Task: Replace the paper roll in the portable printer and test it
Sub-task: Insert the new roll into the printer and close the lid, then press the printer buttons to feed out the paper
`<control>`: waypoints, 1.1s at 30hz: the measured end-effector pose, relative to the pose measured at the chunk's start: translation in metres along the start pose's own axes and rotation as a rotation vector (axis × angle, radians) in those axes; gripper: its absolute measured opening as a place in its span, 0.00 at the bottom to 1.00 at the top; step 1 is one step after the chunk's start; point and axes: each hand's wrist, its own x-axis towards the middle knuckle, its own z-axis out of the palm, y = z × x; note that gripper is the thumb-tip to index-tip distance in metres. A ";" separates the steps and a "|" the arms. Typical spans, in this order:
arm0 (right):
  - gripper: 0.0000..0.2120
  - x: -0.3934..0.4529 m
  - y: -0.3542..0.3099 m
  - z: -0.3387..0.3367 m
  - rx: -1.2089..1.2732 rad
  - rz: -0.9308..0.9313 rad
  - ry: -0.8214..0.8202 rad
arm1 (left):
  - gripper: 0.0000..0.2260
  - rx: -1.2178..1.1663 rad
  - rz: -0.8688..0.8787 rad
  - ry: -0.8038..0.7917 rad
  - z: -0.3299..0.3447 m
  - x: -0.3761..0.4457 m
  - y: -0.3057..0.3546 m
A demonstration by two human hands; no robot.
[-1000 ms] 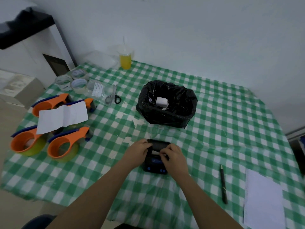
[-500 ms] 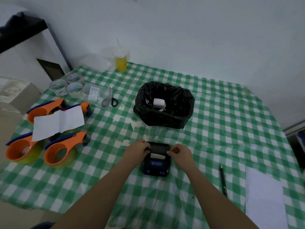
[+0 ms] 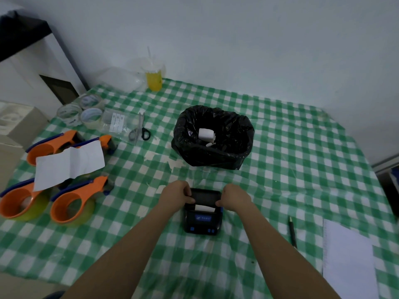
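Note:
A small black portable printer (image 3: 203,221) with a blue lit display lies on the green checked table, close to me. A strip of white paper (image 3: 205,208) shows at its slot, below the dark lid (image 3: 205,196). My left hand (image 3: 176,196) grips the lid's left edge and my right hand (image 3: 234,197) grips its right edge, thumbs on top. A white paper roll (image 3: 206,134) lies inside the black bin bag (image 3: 228,156) behind the printer.
Three orange tape dispensers (image 3: 71,203) and a white sheet (image 3: 69,164) lie at the left, with tape rolls (image 3: 90,116) and scissors (image 3: 140,131) behind. A yellow drink cup (image 3: 154,79) stands at the back. A pen (image 3: 292,233) and notepad (image 3: 347,257) lie at the right.
My right hand has moved off the paper slot to the lid's right edge. Both hands now hold the lid from either side, and the paper strip is uncovered.

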 end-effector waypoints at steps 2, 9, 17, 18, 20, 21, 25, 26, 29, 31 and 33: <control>0.17 0.001 0.001 0.003 -0.019 0.011 0.015 | 0.11 -0.019 -0.017 -0.009 0.001 0.003 -0.003; 0.08 0.005 -0.002 0.008 -0.029 0.043 0.044 | 0.11 0.129 -0.007 -0.010 0.004 0.009 0.002; 0.08 0.015 -0.002 0.007 -0.018 0.067 -0.046 | 0.13 0.257 -0.098 -0.044 0.010 0.012 0.005; 0.08 0.015 -0.004 0.006 -0.029 0.067 -0.048 | 0.13 0.262 -0.105 -0.046 0.011 0.012 0.005; 0.07 0.015 -0.006 0.006 -0.035 0.061 -0.040 | 0.14 0.274 -0.116 -0.035 0.012 0.013 0.005; 0.07 0.015 -0.006 0.006 -0.036 0.060 -0.035 | 0.14 0.280 -0.122 -0.031 0.013 0.013 0.005; 0.08 0.017 -0.001 0.008 -0.013 0.075 -0.047 | 0.14 0.319 -0.130 -0.050 0.014 0.013 0.008; 0.10 0.018 0.001 0.009 0.008 0.084 -0.053 | 0.14 0.325 -0.133 -0.064 0.013 0.012 0.009; 0.16 0.016 0.007 0.007 0.123 0.094 -0.066 | 0.16 0.295 -0.152 -0.086 0.007 0.011 0.011; 0.19 0.011 0.012 0.008 0.211 0.084 -0.040 | 0.15 0.212 -0.153 -0.070 0.005 0.007 0.007; 0.19 0.002 0.019 0.015 0.306 0.056 0.053 | 0.11 0.059 -0.141 -0.025 0.009 0.001 0.000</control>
